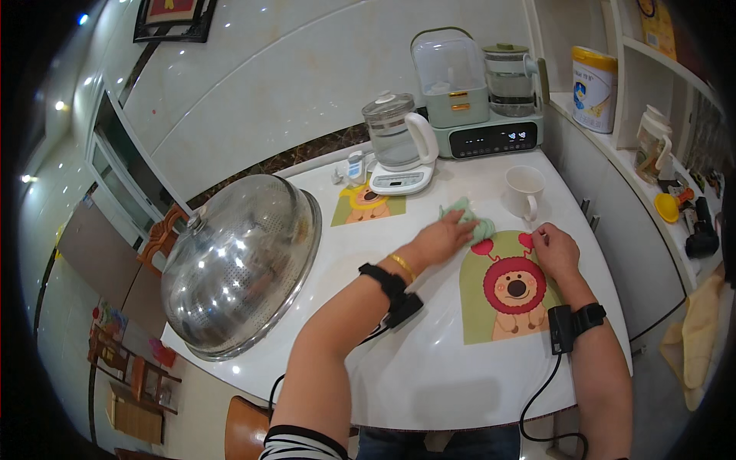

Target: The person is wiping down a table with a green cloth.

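My left hand (445, 237) presses on a crumpled light green cloth (482, 229) on the white table (414, 356), its fingers spread over the cloth. Below it and to the right lies a green placemat (474, 299) with a cartoon animal in a red mane, its top edge close to the cloth. My right hand (555, 250) rests at the placemat's upper right edge, with thumb and fingers together near the printed red heart; whether it pinches the edge is unclear. A white mug (524, 190) stands just above my right hand. Both wrists bear black straps with cabled boxes.
A large perforated metal dome cover (238, 264) is at the left. Toward the wall are a glass kettle (391, 135) on its white base (402, 177), a second placemat (362, 214) and a green sterilizer unit (457, 103) beside a glass pitcher (509, 83). Shelves (627, 144) line the right side.
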The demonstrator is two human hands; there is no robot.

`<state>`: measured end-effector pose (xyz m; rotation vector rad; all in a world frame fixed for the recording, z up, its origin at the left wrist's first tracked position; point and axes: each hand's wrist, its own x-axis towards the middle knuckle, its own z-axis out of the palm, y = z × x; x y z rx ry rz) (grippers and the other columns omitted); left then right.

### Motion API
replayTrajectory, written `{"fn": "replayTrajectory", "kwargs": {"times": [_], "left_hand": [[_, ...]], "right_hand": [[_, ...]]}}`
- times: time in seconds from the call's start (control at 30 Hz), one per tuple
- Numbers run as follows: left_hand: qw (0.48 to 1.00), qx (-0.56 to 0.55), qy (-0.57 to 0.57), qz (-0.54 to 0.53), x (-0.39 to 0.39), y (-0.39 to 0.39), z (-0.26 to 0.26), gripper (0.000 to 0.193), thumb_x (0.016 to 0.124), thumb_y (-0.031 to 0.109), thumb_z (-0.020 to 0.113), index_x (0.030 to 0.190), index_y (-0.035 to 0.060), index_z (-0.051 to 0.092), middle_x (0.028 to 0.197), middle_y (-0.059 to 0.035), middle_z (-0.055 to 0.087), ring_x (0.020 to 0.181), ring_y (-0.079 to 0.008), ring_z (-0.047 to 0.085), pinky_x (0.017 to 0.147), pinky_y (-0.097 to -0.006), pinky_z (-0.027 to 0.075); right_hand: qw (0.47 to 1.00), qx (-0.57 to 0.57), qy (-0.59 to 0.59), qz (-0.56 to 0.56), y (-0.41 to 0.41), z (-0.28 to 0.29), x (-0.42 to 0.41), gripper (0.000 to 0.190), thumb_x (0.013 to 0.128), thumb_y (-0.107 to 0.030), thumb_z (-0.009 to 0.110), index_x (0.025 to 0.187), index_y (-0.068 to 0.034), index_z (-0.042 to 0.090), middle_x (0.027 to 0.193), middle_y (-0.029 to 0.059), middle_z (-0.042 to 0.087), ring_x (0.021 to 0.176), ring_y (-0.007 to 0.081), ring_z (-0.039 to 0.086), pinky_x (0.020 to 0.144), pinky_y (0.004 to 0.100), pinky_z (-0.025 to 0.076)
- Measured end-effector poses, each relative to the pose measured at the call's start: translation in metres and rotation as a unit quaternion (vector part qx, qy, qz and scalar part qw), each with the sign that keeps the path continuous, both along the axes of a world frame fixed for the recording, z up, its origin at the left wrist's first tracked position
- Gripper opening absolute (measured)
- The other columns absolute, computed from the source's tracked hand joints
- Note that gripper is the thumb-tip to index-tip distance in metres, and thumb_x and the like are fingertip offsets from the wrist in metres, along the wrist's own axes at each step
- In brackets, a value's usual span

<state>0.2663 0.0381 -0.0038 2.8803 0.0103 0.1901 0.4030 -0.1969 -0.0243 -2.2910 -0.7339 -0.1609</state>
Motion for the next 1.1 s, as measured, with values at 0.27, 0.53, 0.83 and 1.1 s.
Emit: {"fn": "replayTrajectory", "kwargs": {"times": [0.27, 0.53, 0.83, 1.1], "left_hand": [[0.957, 0.221, -0.047, 0.183, 0.076, 0.134, -0.058, 0.045, 0.099, 0.027, 0.039, 0.142, 0.0159, 0.039, 0.146, -0.0236, 0.031, 0.135, -0.0426, 0.03, 0.109, -0.0493, 0.031], [0.972, 0.076, -0.027, 0.222, 0.071, 0.056, -0.018, 0.052, 0.096, 0.036, 0.039, 0.142, 0.0112, 0.039, 0.142, -0.0282, 0.036, 0.134, -0.0401, 0.034, 0.111, -0.0445, 0.03], [0.969, 0.051, -0.071, 0.231, -0.124, 0.058, -0.013, 0.051, 0.093, 0.034, 0.051, 0.136, 0.0076, 0.046, 0.139, -0.0263, 0.04, 0.127, -0.0412, 0.042, 0.106, -0.0423, 0.036], [0.997, -0.013, 0.065, 0.036, -0.296, -0.055, 0.027, 0.053, 0.091, 0.027, 0.059, 0.139, 0.0098, 0.045, 0.145, -0.0282, 0.031, 0.136, -0.0462, 0.029, 0.112, -0.0472, 0.026]], "right_hand": [[0.997, 0.014, -0.001, 0.074, 0.023, 0.013, -0.024, 0.016, 0.085, -0.028, 0.06, 0.087, -0.013, 0.065, 0.071, 0.0093, 0.066, 0.071, 0.0304, 0.065, 0.065, 0.0417, 0.05], [0.999, 0.012, -0.008, 0.044, -0.004, 0.001, -0.004, 0.016, 0.084, -0.027, 0.06, 0.087, -0.012, 0.065, 0.073, 0.0092, 0.067, 0.072, 0.0296, 0.066, 0.066, 0.0412, 0.051], [0.998, 0.028, -0.035, 0.05, -0.004, -0.008, 0.002, 0.016, 0.085, -0.026, 0.06, 0.087, -0.011, 0.065, 0.074, 0.0107, 0.067, 0.073, 0.0304, 0.066, 0.066, 0.0417, 0.051], [0.998, -0.003, -0.046, 0.035, -0.003, -0.003, 0.002, 0.018, 0.085, -0.027, 0.058, 0.089, -0.011, 0.065, 0.078, 0.0116, 0.068, 0.076, 0.0322, 0.066, 0.068, 0.0434, 0.051]]}}
